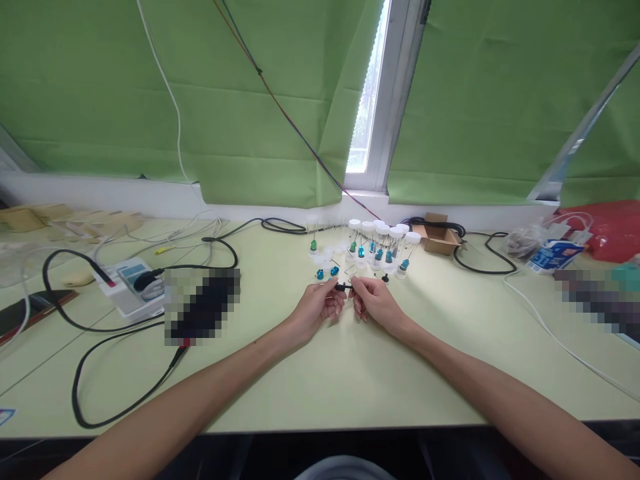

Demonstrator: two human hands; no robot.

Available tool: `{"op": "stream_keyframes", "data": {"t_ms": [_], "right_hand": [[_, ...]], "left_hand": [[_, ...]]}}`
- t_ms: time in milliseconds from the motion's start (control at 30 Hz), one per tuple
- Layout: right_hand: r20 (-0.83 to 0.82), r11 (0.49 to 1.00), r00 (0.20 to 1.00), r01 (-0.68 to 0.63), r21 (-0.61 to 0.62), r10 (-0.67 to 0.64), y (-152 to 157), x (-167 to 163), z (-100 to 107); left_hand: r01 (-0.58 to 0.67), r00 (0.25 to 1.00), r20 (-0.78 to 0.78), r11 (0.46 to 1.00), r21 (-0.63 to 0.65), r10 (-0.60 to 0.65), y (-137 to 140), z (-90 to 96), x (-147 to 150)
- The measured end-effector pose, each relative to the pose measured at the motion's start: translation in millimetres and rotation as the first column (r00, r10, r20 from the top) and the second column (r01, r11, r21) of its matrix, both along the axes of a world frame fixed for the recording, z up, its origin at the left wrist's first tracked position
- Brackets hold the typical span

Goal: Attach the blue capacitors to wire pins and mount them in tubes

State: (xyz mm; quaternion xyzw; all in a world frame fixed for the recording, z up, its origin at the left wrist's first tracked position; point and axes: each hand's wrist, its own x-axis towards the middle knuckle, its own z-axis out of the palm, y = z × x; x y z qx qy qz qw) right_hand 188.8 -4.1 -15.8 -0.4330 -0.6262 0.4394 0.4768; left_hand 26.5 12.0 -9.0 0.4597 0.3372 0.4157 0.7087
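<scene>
My left hand and my right hand meet over the table, fingertips pinched on either end of a small black rod-like part. Its exact kind is too small to make out. Just beyond my left fingers lie two small blue metal parts. A small black part stands behind my right hand. Farther back are several clear tubes with white caps, holding blue parts, and one tube with a green part. Thin L-shaped metal pieces lie among them.
An open cardboard box stands behind on the right, near coiled black cable. To the left are a white power strip, a blurred dark device and looping black cable. A blue-and-white packet sits far right.
</scene>
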Motion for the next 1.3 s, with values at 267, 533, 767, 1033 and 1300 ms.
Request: {"op": "stream_keyframes", "data": {"t_ms": [267, 533, 767, 1033, 1300], "right_hand": [[-0.031, 0.999, 0.999, 0.008, 0.053, -0.006, 0.8, -0.2, -1.9], [-0.01, 0.997, 0.999, -0.033, 0.076, 0.033, 0.3, 1.3, -0.1], [0.046, 0.998, 0.999, -0.021, 0.064, 0.018, -0.2, 1.9, -0.3], [0.034, 0.999, 0.999, 0.013, 0.048, -0.015, 0.1, 0.0, -2.0], [0.005, 0.993, 1.0, -0.008, 0.118, 0.007, 0.2, 0.5, -2.6]], "left_hand": [[-0.06, 0.998, 0.016, 0.997, -0.048, 0.061, 2.0, -0.2, -0.1], [-0.037, 0.999, -0.002, 0.999, -0.008, 0.037, 2.2, -2.4, -0.4], [-0.001, 1.0, -0.012, 1.0, 0.006, 0.001, 0.8, -0.1, -0.6], [-0.029, 0.999, -0.014, 0.999, -0.018, 0.029, -1.3, 2.9, 1.4], [-0.069, 0.997, 0.017, 0.997, -0.027, 0.069, 0.1, 1.0, 1.3]]}}
